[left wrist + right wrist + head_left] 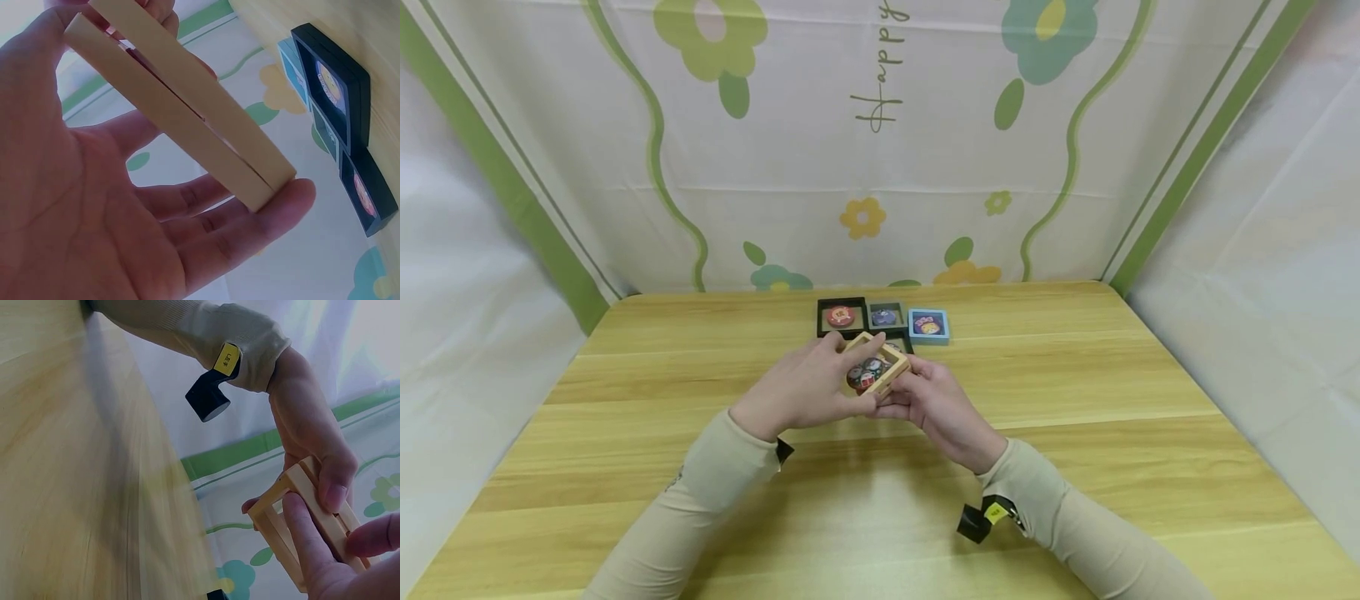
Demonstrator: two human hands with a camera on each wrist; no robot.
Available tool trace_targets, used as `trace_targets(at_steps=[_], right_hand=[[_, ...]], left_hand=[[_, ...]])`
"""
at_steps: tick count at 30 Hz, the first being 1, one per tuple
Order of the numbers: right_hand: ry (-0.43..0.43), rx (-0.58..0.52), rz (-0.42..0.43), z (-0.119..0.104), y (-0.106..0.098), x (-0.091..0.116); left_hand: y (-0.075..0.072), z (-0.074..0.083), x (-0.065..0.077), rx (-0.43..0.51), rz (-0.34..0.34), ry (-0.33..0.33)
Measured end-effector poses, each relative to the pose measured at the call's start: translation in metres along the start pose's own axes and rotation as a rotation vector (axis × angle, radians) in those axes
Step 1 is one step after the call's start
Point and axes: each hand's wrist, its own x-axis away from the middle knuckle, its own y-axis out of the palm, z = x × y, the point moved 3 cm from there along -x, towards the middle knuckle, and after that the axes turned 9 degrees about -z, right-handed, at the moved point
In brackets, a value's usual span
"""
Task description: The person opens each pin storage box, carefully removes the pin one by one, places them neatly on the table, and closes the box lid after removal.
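Observation:
Both hands hold a small wood-coloured display frame raised above the table, tilted, with a dark round badge in its window. My left hand grips it by opposite edges, thumb on one side and fingers on the other. At the frame's right corner my right hand pinches it between thumb and fingers. From the left wrist view, the wooden frame is seen edge-on as two halves, a thin gap running between them. Fingers of both hands press on the wooden frame in the right wrist view.
Just behind the hands lie a black frame with a red badge, a grey frame with a purple one, and a light blue frame. Another black frame is partly hidden. A flowered cloth hangs behind the wooden table.

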Motion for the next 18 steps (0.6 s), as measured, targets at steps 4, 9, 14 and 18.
trace_targets(at_steps=[4,9,14,18], right_hand=[[-0.007,0.006,0.026,-0.0006,-0.0011,0.0008],[-0.040,-0.027,0.089,-0.0032,-0.0029,0.0018],[-0.070,-0.082,0.134,-0.0060,-0.0039,0.0024],[-0.091,-0.099,0.148,-0.0076,-0.0038,0.0027]], left_hand=[[-0.0003,0.0010,-0.0005,-0.002,0.017,0.005],[-0.0008,0.0032,-0.0020,0.003,0.102,0.021],[-0.0007,0.0039,-0.0032,0.009,0.164,0.024],[0.0003,0.0030,-0.0043,0.023,0.183,0.012]])
